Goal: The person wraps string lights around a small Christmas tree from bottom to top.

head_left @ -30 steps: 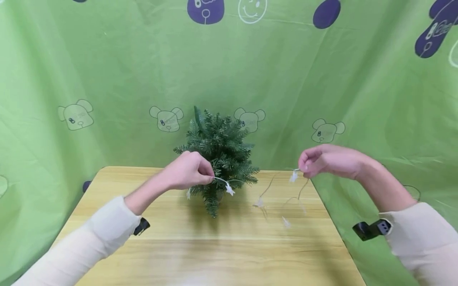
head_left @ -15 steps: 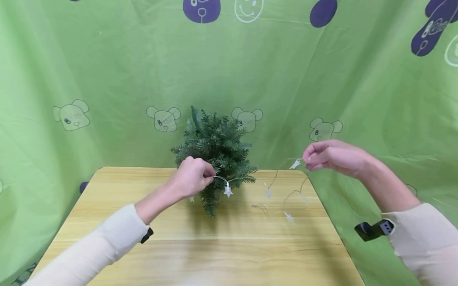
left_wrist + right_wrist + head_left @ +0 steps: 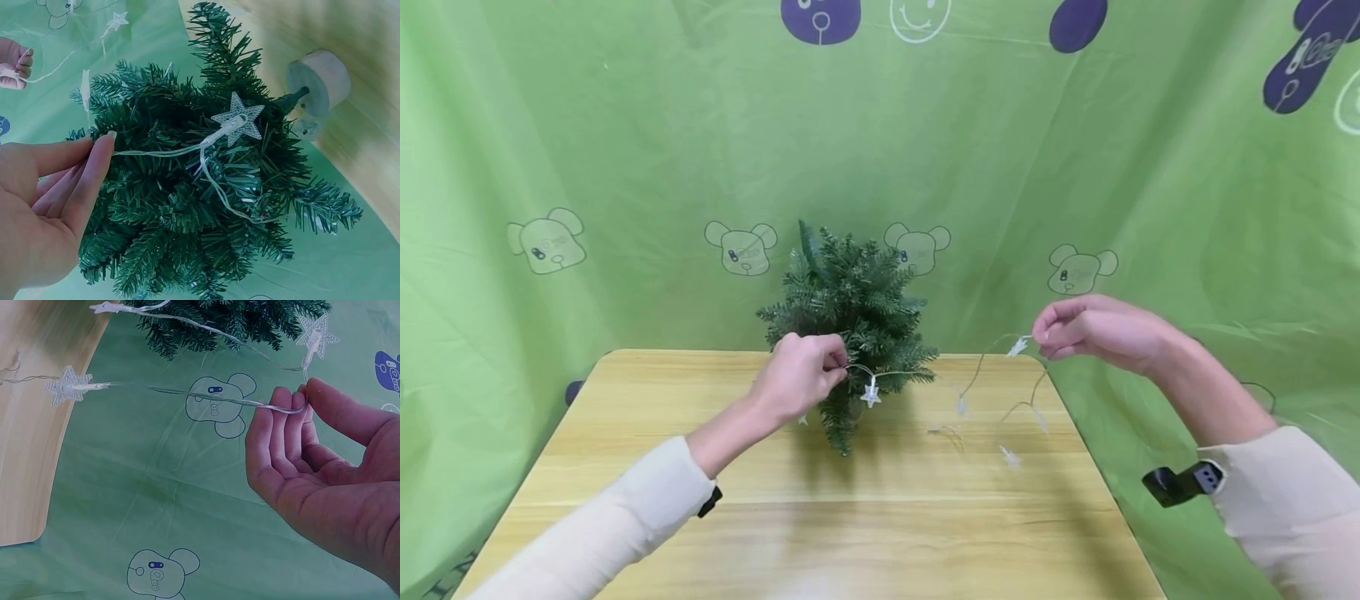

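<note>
A small artificial Christmas tree (image 3: pixel 857 308) stands near the table's far edge, its round pale base (image 3: pixel 325 78) visible in the left wrist view. My left hand (image 3: pixel 801 375), in front of the tree, pinches the clear wire of a star string light (image 3: pixel 234 122) between thumb and fingertips; one clear star (image 3: pixel 871 392) hangs just right of it. Out to the right of the tree, my right hand (image 3: pixel 1093 333) pinches another stretch of the same wire, with a star (image 3: pixel 317 337) close by its fingertips. Between and below the hands the wire sags with several stars.
The light wooden table (image 3: pixel 850 542) ends at the right beneath my right hand. A green curtain (image 3: pixel 662 125) with printed bear heads hangs behind and around it. More of the string, with a star (image 3: pixel 1010 456), dangles over the table's right part.
Over the last second my right hand has risen slightly and the string has swung a little. Both hands keep their pinch on the wire; the last half second shows hardly any motion.
</note>
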The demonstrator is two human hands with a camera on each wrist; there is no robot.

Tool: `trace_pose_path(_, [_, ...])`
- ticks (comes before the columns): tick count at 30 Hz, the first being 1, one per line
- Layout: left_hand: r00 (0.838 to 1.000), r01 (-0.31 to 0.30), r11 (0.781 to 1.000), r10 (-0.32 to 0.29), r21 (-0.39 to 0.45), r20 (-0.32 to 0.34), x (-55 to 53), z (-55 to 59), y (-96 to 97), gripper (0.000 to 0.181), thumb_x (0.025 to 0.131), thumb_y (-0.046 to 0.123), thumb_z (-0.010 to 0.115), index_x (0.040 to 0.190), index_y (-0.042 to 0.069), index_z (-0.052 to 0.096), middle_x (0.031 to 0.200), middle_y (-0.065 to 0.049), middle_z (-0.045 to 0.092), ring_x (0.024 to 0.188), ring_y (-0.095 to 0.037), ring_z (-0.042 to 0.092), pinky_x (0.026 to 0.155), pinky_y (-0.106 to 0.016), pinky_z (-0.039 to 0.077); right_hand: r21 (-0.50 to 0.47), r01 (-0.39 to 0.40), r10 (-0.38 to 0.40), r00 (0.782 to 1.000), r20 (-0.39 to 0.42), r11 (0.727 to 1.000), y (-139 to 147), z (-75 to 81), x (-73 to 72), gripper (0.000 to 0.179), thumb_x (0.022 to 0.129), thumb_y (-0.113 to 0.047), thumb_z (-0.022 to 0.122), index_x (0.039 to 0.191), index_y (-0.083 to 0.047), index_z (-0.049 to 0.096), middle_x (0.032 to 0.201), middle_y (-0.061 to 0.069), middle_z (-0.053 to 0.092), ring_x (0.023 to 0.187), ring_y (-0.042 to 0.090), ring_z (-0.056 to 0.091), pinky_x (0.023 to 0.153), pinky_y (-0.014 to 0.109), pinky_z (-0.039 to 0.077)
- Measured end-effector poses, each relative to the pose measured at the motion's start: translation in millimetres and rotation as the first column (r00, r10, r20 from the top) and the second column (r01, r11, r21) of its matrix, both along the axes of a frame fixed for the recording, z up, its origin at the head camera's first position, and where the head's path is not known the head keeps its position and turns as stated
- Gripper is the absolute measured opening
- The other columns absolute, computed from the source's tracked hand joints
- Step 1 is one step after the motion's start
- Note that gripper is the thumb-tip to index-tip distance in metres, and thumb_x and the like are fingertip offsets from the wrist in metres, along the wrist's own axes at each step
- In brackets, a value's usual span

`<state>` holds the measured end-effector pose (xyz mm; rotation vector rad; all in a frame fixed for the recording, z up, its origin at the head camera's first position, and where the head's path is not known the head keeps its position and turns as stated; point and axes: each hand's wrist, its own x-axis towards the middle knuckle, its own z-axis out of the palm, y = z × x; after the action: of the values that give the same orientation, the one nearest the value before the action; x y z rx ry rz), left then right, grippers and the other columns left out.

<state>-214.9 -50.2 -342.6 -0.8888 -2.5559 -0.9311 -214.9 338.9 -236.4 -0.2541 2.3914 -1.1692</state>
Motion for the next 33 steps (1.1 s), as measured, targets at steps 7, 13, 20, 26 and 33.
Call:
trace_pose_path(7, [0.999, 0.024, 0.999, -0.024, -0.023, -0.031, 2.1, 1.7, 2.0, 0.008, 0.084, -0.003, 0.075, 0.088, 0.004, 0.077, 0.085, -0.01, 0.078, 0.073, -0.019, 0.074, 0.071, -0.025, 0.062, -0.012, -0.004, 0.004, 1.0, 0.004, 1.0, -1.5, -1.4, 1.0, 0.023, 0.095, -0.01, 0.061, 0.112, 0.004, 0.057, 0.105, 0.012, 0.061, 0.1, 0.025, 0.062, 0.098, 0.033, 0.054])
trace_pose_path(13, [0.998, 0.034, 0.995, -0.039, -0.089, -0.049, 4.8, 3.9, 3.2, 0.015, 0.087, -0.005, 0.068, 0.096, 0.001, 0.078, 0.093, -0.014, 0.078, 0.072, -0.02, 0.074, 0.07, -0.025, 0.062, -0.012, -0.002, 0.002, 1.0, 0.005, 1.0, -1.3, -0.4, 2.0, 0.023, 0.094, -0.01, 0.061, 0.112, 0.005, 0.057, 0.105, 0.013, 0.061, 0.1, 0.025, 0.062, 0.096, 0.032, 0.055])
trace_pose_path(20, [0.999, 0.048, 0.988, -0.045, -0.146, 0.025, 10.5, 10.4, 2.8, 0.021, 0.089, -0.005, 0.063, 0.104, -0.001, 0.077, 0.099, -0.016, 0.078, 0.062, -0.01, 0.065, 0.066, -0.019, 0.059, -0.009, 0.002, -0.002, 1.0, 0.01, 1.0, -2.5, -0.7, 4.0, 0.023, 0.095, -0.01, 0.06, 0.112, 0.004, 0.057, 0.105, 0.014, 0.06, 0.099, 0.025, 0.062, 0.096, 0.032, 0.055])
trace_pose_path(26, [0.997, 0.074, 0.982, -0.069, -0.173, 0.038, 17.3, 33.4, 3.5, 0.015, 0.09, -0.001, 0.065, 0.097, 0.001, 0.078, 0.093, -0.012, 0.078, 0.073, -0.017, 0.073, 0.073, -0.025, 0.062, -0.012, -0.002, 0.003, 1.0, 0.013, 1.0, -4.3, 1.4, 3.5, 0.022, 0.095, -0.01, 0.06, 0.112, 0.004, 0.057, 0.103, 0.014, 0.06, 0.097, 0.025, 0.061, 0.096, 0.034, 0.054])
trace_pose_path(33, [0.986, 0.132, 0.979, -0.113, -0.156, 0.126, 17.2, 72.8, 37.3, 0.015, 0.095, 0.006, 0.066, 0.107, 0.005, 0.075, 0.102, -0.009, 0.077, 0.082, -0.015, 0.073, 0.077, -0.02, 0.06, -0.004, -0.011, 0.011, 1.0, -0.011, 1.0, -11.1, 9.6, 2.2, 0.023, 0.096, -0.012, 0.059, 0.113, 0.004, 0.057, 0.102, 0.011, 0.059, 0.096, 0.024, 0.06, 0.097, 0.034, 0.053])
